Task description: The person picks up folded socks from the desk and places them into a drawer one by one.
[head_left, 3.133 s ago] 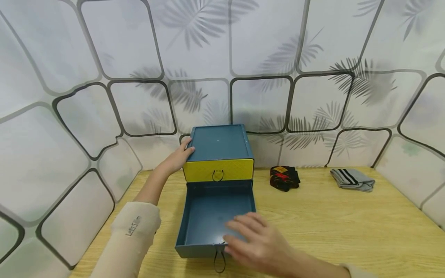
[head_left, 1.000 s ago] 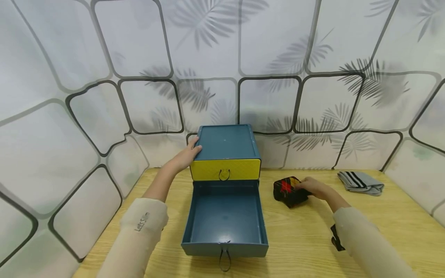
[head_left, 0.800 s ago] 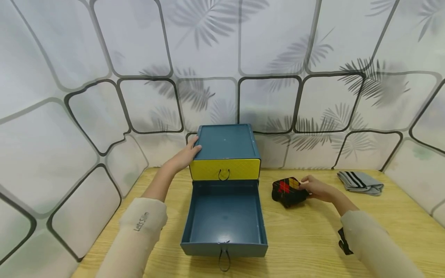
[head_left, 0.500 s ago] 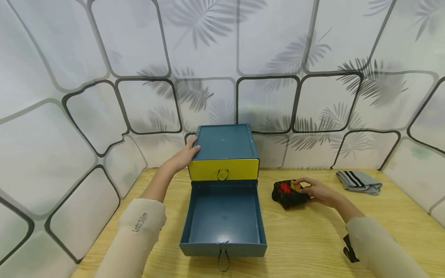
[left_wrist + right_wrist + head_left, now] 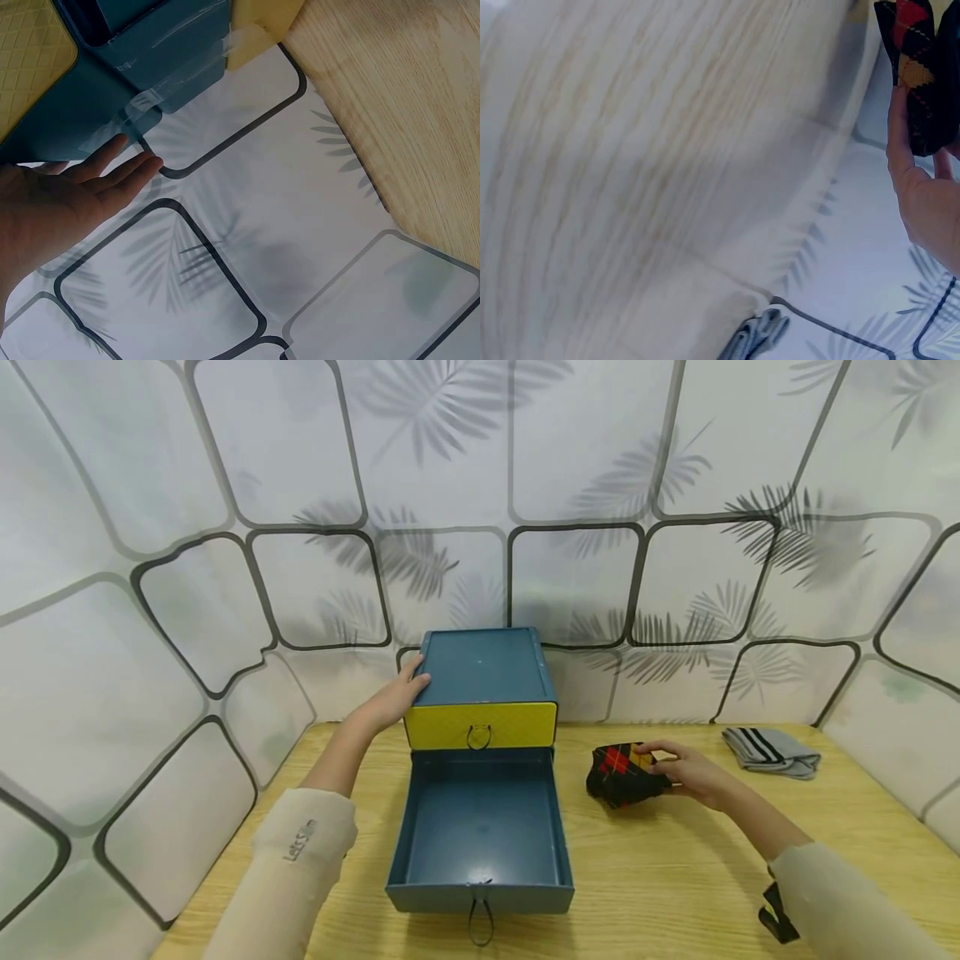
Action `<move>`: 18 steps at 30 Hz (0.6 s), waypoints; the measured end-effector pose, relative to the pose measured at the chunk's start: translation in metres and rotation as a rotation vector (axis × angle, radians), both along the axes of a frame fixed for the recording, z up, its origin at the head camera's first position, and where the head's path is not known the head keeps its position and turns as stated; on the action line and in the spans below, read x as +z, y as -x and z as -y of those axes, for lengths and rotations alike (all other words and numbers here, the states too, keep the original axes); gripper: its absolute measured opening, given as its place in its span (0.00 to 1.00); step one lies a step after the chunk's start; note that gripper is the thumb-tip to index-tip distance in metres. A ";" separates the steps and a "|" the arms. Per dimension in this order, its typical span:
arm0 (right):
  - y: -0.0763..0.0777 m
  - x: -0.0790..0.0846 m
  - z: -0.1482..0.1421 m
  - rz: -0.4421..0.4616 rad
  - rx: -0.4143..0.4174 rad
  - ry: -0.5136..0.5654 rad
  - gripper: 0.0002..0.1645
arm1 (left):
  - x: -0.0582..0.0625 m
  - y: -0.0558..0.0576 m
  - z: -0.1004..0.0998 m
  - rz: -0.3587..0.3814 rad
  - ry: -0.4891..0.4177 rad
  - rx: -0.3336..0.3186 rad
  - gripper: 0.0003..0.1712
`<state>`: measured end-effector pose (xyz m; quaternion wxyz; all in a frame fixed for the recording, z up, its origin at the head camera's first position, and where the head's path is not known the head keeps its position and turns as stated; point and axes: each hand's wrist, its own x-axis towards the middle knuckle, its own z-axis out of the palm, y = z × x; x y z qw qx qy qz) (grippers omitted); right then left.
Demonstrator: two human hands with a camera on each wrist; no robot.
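Note:
My right hand (image 5: 693, 775) pinches a folded black argyle sock (image 5: 618, 772), patterned in red and yellow, between thumb and fingers at its right end. In the right wrist view the sock (image 5: 919, 71) stands above the fingertips, partly cut off by the frame edge. My left hand (image 5: 393, 700) rests with extended fingers against the left side and top edge of a blue drawer unit (image 5: 483, 664). The left wrist view shows those fingers (image 5: 112, 176) along the unit's side. The yellow upper drawer (image 5: 517, 727) is closed; the blue lower drawer (image 5: 487, 827) is pulled out and bare inside.
A folded grey striped sock (image 5: 776, 752) lies farther right on the wooden table (image 5: 675, 877). Patterned cloth walls (image 5: 570, 585) close off the back and both sides. A black cord loop (image 5: 481, 922) hangs from the lower drawer's front.
My right hand has gone from the lower drawer's front to the black argyle sock and taken hold of it. The sock has turned and shifted slightly nearer. My left hand stays on the unit.

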<state>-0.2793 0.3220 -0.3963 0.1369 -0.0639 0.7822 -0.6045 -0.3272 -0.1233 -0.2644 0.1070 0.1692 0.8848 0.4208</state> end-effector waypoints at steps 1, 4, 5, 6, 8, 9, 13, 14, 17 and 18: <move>-0.002 0.002 0.001 -0.006 -0.003 0.000 0.23 | 0.000 0.000 0.000 0.000 -0.001 -0.002 0.33; -0.007 0.008 0.003 -0.015 -0.010 -0.005 0.23 | 0.000 0.000 0.000 0.000 0.001 -0.002 0.33; -0.009 0.011 0.003 -0.020 -0.011 -0.007 0.23 | 0.000 0.001 0.000 0.001 0.001 -0.002 0.33; -0.012 0.014 0.004 -0.022 -0.008 -0.007 0.23 | 0.000 0.001 0.001 0.002 0.003 -0.002 0.33; -0.017 0.021 0.006 -0.024 -0.006 -0.001 0.22 | -0.001 0.001 0.001 0.003 0.004 -0.001 0.33; -0.020 0.024 0.007 -0.024 -0.002 0.002 0.22 | -0.001 0.001 0.001 0.004 0.004 0.000 0.33; -0.033 0.043 0.011 -0.017 0.018 0.021 0.20 | 0.000 0.001 0.001 0.007 0.001 0.004 0.33; -0.036 0.047 0.012 -0.016 0.024 0.021 0.20 | 0.000 0.001 0.001 0.007 0.000 0.006 0.33; -0.045 0.060 0.014 -0.026 0.037 0.015 0.20 | 0.000 0.000 0.001 0.007 -0.002 0.002 0.33; -0.048 0.064 0.014 -0.028 0.037 0.015 0.20 | 0.001 0.000 0.001 0.007 -0.004 0.000 0.33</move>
